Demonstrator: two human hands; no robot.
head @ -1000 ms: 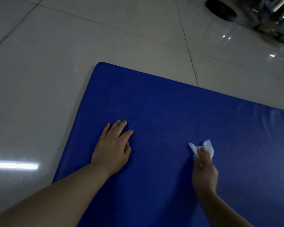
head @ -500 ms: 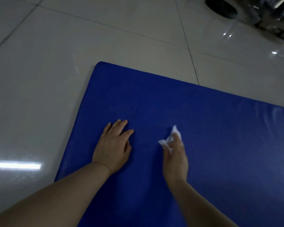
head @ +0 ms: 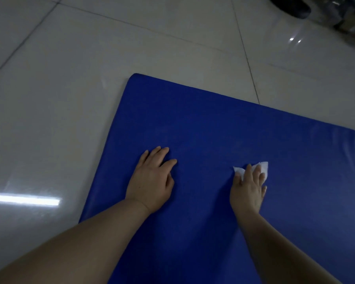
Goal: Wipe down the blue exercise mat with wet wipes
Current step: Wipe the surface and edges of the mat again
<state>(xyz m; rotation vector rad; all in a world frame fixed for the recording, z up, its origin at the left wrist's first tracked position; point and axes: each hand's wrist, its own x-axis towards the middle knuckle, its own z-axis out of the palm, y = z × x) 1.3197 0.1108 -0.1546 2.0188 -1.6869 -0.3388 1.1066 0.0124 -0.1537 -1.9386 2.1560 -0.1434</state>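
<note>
The blue exercise mat lies flat on the floor, and its far left corner is in view. My left hand rests flat on the mat near its left edge, fingers straight. To the right of it, my right hand presses a crumpled white wet wipe onto the mat with spread, straight fingers. The wipe's edges stick out past the fingertips on both sides; the rest of it is hidden under the hand.
Glossy white floor tiles surround the mat to the left and beyond. A dark round object and shiny metal pieces stand on the floor at the far right.
My right hand swept the wipe left toward my left hand, then back to the right. The left hand has stayed in place on the mat.
</note>
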